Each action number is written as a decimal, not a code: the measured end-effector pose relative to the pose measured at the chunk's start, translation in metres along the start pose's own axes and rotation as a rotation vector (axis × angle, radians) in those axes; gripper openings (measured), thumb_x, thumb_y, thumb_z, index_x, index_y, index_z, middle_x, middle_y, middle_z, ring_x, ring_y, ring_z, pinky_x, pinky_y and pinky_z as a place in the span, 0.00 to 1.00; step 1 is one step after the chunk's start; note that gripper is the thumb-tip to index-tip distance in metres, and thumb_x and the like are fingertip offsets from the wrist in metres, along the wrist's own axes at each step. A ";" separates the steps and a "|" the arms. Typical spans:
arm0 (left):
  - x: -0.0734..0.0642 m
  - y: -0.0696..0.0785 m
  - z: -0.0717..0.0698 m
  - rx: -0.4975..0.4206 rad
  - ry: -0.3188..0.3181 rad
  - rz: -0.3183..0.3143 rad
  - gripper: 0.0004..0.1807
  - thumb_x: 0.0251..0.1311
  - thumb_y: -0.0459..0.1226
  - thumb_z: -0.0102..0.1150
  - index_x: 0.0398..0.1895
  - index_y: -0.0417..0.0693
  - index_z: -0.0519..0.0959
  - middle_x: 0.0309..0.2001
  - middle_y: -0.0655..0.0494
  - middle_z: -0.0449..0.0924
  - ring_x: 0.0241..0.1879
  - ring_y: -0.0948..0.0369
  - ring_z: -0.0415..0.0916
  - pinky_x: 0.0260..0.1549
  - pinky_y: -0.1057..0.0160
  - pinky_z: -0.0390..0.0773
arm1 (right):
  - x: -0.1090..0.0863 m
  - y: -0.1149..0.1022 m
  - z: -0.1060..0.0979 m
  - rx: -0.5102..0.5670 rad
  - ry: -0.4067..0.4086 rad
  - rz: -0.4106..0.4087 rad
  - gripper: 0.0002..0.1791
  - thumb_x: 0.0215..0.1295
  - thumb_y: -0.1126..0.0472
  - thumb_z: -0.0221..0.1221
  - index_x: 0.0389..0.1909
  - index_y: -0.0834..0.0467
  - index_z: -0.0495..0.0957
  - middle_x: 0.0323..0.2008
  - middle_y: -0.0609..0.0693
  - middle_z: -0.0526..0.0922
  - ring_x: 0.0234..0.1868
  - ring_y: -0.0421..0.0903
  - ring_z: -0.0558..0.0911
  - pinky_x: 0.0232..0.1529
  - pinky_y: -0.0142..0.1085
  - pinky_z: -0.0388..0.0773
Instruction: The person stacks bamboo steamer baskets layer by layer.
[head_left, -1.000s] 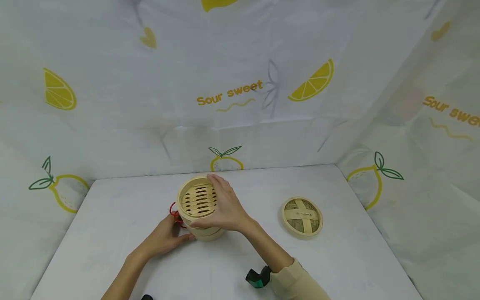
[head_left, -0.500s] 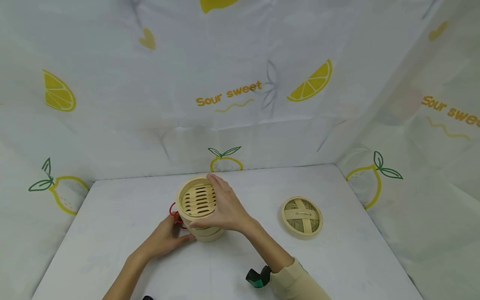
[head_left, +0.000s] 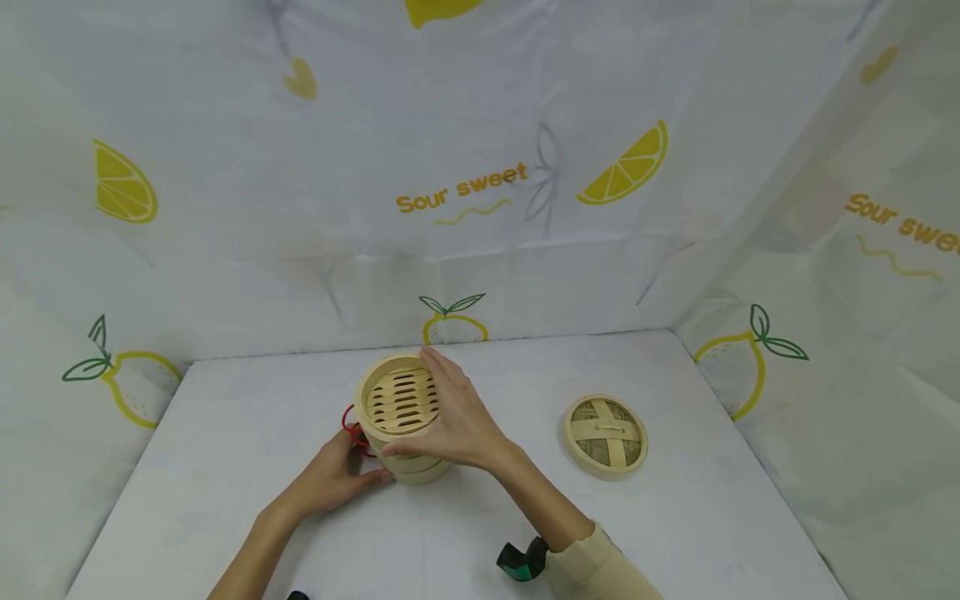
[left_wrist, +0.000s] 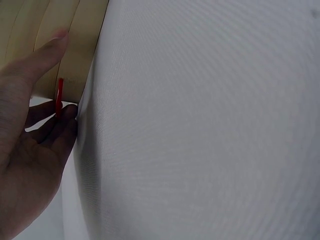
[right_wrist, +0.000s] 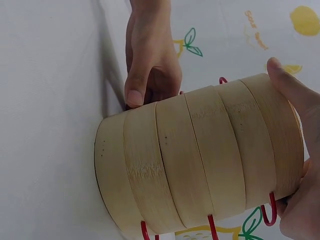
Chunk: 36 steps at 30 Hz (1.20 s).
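A stack of bamboo steamer baskets (head_left: pixel 403 404) stands on the white table, its slatted top tier facing up without a lid. Red cord loops (right_wrist: pixel 270 212) stick out from its sides. My right hand (head_left: pixel 465 421) grips the top tier, thumb on the near side of the rim and fingers over the far right side. Low on the left, my left hand (head_left: pixel 322 477) holds the bottom of the stack; its thumb (left_wrist: pixel 52 47) presses the bamboo wall, and the other fingers reach round by a red loop (left_wrist: pixel 59 95). In the right wrist view the stacked tiers sit flush together.
To the right lies the round steamer lid (head_left: pixel 606 437) with crossed bamboo strips and a small handle. A black and green object (head_left: pixel 522 560) is beside the right sleeve (head_left: pixel 600 567). Behind the table (head_left: pixel 712 517) hangs a lemon-printed sheet (head_left: pixel 465 250).
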<state>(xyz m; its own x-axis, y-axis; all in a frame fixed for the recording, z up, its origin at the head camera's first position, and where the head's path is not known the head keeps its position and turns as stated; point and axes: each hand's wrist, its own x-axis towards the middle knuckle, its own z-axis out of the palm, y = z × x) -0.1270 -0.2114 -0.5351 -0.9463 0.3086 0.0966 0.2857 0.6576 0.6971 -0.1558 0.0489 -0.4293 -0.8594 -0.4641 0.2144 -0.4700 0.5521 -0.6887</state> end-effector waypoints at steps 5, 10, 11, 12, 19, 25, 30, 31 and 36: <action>0.001 0.001 0.001 -0.006 -0.006 0.007 0.42 0.58 0.53 0.82 0.70 0.45 0.74 0.58 0.60 0.86 0.63 0.56 0.83 0.67 0.48 0.82 | -0.007 0.004 -0.004 0.071 0.042 0.007 0.75 0.44 0.39 0.85 0.88 0.56 0.51 0.87 0.55 0.59 0.88 0.56 0.58 0.85 0.63 0.60; 0.002 -0.003 0.004 -0.005 -0.008 0.022 0.42 0.58 0.54 0.82 0.70 0.46 0.74 0.58 0.62 0.86 0.62 0.57 0.83 0.67 0.48 0.82 | -0.014 0.010 -0.010 0.092 0.083 0.024 0.74 0.44 0.42 0.87 0.87 0.55 0.53 0.86 0.55 0.61 0.87 0.56 0.59 0.83 0.65 0.63; 0.002 -0.003 0.004 -0.007 -0.008 0.022 0.42 0.58 0.54 0.82 0.70 0.46 0.74 0.58 0.62 0.86 0.63 0.56 0.83 0.67 0.48 0.82 | -0.015 0.011 -0.012 0.090 0.088 0.026 0.74 0.44 0.42 0.87 0.87 0.55 0.53 0.86 0.55 0.61 0.87 0.56 0.59 0.83 0.65 0.63; 0.002 -0.003 0.004 -0.010 -0.008 0.020 0.43 0.58 0.54 0.82 0.70 0.47 0.74 0.58 0.62 0.86 0.63 0.56 0.83 0.68 0.48 0.82 | -0.017 0.012 -0.014 0.088 0.096 0.029 0.74 0.43 0.42 0.87 0.87 0.54 0.53 0.86 0.54 0.60 0.87 0.56 0.59 0.83 0.65 0.63; 0.002 -0.001 0.003 -0.018 -0.016 0.007 0.42 0.57 0.54 0.82 0.70 0.46 0.75 0.58 0.62 0.86 0.63 0.55 0.83 0.68 0.47 0.81 | -0.026 0.022 -0.032 0.077 0.138 0.016 0.73 0.43 0.44 0.87 0.87 0.54 0.53 0.85 0.57 0.60 0.87 0.59 0.58 0.82 0.68 0.63; 0.003 -0.002 0.002 -0.024 -0.017 0.020 0.42 0.57 0.55 0.82 0.69 0.46 0.75 0.58 0.62 0.85 0.63 0.56 0.83 0.68 0.48 0.82 | -0.035 0.030 -0.045 0.079 0.151 0.046 0.74 0.44 0.44 0.88 0.88 0.50 0.52 0.86 0.56 0.58 0.88 0.58 0.57 0.83 0.68 0.62; 0.004 -0.003 0.003 -0.022 -0.017 0.030 0.41 0.58 0.55 0.82 0.68 0.47 0.76 0.59 0.62 0.85 0.63 0.57 0.82 0.69 0.48 0.81 | -0.042 0.036 -0.055 0.066 0.164 0.051 0.73 0.44 0.45 0.87 0.87 0.53 0.53 0.86 0.56 0.59 0.88 0.58 0.57 0.83 0.68 0.61; 0.004 -0.003 0.002 -0.024 -0.014 0.031 0.40 0.57 0.55 0.82 0.67 0.47 0.76 0.58 0.62 0.85 0.63 0.57 0.82 0.68 0.48 0.81 | -0.044 0.037 -0.056 0.066 0.166 0.051 0.72 0.44 0.45 0.87 0.87 0.54 0.53 0.86 0.56 0.59 0.87 0.59 0.57 0.83 0.69 0.61; 0.004 -0.003 0.002 -0.029 -0.008 0.023 0.39 0.57 0.54 0.83 0.66 0.46 0.77 0.58 0.61 0.85 0.63 0.57 0.82 0.68 0.48 0.82 | -0.050 0.047 -0.062 0.054 0.184 0.054 0.69 0.47 0.47 0.86 0.87 0.54 0.55 0.85 0.56 0.60 0.86 0.60 0.60 0.81 0.69 0.63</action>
<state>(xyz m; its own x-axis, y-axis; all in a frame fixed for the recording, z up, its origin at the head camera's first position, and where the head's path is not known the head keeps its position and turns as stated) -0.1315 -0.2108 -0.5376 -0.9381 0.3292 0.1073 0.3029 0.6302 0.7149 -0.1473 0.1409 -0.4289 -0.9076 -0.2978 0.2960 -0.4153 0.5322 -0.7378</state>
